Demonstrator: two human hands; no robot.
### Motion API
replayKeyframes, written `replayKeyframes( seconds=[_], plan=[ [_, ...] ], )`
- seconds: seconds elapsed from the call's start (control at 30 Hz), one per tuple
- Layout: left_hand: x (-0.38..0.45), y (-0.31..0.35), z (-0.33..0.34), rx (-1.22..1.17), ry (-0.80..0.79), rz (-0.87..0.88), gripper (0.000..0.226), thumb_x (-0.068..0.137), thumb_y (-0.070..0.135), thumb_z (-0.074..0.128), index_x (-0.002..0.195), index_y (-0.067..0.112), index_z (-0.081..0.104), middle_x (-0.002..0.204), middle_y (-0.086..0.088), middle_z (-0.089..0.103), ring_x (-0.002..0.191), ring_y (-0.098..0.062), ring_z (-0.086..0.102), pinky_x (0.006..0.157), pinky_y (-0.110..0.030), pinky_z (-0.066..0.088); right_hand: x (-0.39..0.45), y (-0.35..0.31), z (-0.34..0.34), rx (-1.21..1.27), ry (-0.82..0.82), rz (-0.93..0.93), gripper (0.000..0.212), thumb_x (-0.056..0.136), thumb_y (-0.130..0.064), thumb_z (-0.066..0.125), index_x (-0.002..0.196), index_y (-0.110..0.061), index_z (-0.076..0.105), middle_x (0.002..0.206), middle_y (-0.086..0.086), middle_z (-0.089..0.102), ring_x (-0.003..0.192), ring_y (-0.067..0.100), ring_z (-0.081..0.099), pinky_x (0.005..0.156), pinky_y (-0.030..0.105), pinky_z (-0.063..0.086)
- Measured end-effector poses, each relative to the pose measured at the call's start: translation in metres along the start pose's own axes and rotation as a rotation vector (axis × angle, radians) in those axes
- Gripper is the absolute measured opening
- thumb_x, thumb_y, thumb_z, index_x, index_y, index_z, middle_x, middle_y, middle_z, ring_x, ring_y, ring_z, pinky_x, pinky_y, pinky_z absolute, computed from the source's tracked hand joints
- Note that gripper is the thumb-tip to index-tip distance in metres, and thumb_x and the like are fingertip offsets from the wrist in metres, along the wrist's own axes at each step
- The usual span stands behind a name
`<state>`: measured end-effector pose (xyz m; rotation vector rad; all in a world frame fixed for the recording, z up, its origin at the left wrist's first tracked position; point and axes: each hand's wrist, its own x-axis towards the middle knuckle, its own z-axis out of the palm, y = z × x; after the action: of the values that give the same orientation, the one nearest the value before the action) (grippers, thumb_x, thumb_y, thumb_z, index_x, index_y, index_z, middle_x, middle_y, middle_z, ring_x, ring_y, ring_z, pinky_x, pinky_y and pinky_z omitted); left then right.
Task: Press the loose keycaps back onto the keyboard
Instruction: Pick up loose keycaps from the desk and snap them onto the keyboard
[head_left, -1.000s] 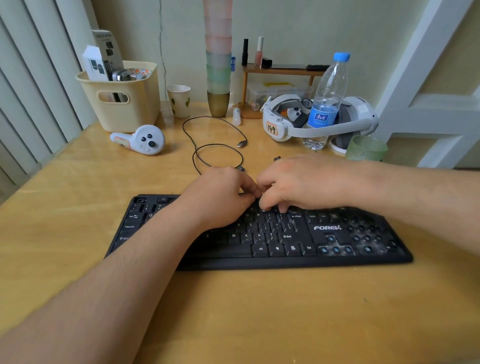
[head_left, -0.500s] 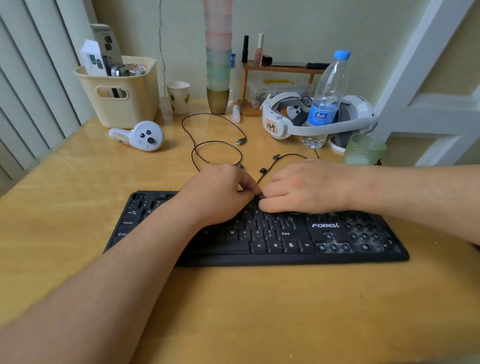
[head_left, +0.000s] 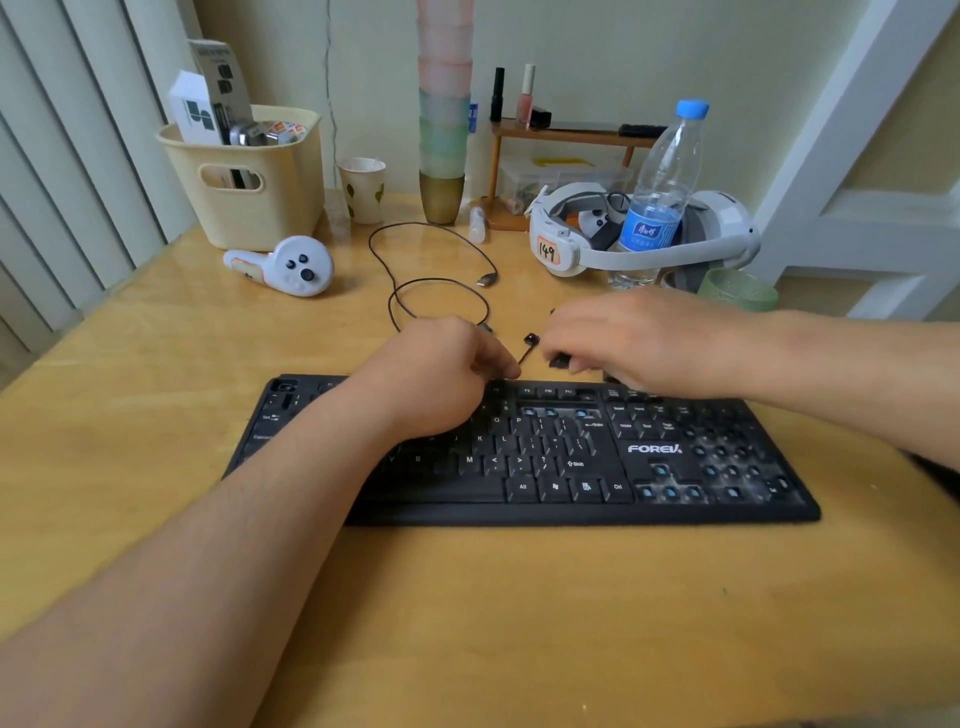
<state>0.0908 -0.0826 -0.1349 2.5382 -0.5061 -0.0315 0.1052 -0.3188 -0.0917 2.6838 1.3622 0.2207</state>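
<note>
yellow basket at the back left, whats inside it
Inside the yellow basket, white and grey boxes stand upright, beside a small metallic item. Its wall hides whatever lies lower down.

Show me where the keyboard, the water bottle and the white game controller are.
keyboard (head_left: 653, 449): head view, on the white brand lettering at its right half.
water bottle (head_left: 649, 231): head view, on its blue label.
white game controller (head_left: 298, 266): head view, on its round button face.

Keyboard (head_left: 519, 467) reads "FOREV" at right, w/ key legends Alt, Ctrl, Shift; far-right headset (head_left: 649, 249) tag: "149".
</note>
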Motion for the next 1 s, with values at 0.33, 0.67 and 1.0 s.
replayKeyframes(
  seconds=[0.33,0.67,1.0],
  plan=[
    [-0.002,0.02,0.009,-0.693,0.072,-0.001,0.019,0.088,0.036,0.082,0.098,0.02,0.077,0.092,-0.003,0.079,0.082,-0.012,0.07,0.084,-0.03,0.057,-0.005,-0.038,0.033,0.754,0.641,0.612,0.019,0.077,-0.029,0.086,0.085,-0.032,0.07,0.075,-0.006,0.072,0.061,0.011,0.068,0.065,0.028,0.06],
    [-0.004,0.026,0.008,-0.756,0.011,-0.035,0.009,0.097,0.029,0.072,0.096,0.022,0.078,0.075,0.013,0.071,0.08,-0.006,0.063,0.079,-0.021,0.048,-0.016,-0.04,0.034,0.415,0.763,0.449,0.032,0.071,-0.036,0.091,0.083,-0.012,0.075,0.069,-0.005,0.068,0.065,0.011,0.063,0.061,0.026,0.053],
    [-0.002,0.014,0.007,-0.412,0.074,-0.005,0.017,0.098,0.043,0.067,0.095,0.031,0.078,0.068,0.012,0.069,0.059,-0.001,0.057,0.062,-0.022,0.049,-0.017,-0.041,0.014,0.374,0.487,0.419,0.013,0.084,-0.023,0.081,0.095,-0.031,0.081,0.075,-0.02,0.069,0.069,0.008,0.066,0.07,0.028,0.053]
  ],
)
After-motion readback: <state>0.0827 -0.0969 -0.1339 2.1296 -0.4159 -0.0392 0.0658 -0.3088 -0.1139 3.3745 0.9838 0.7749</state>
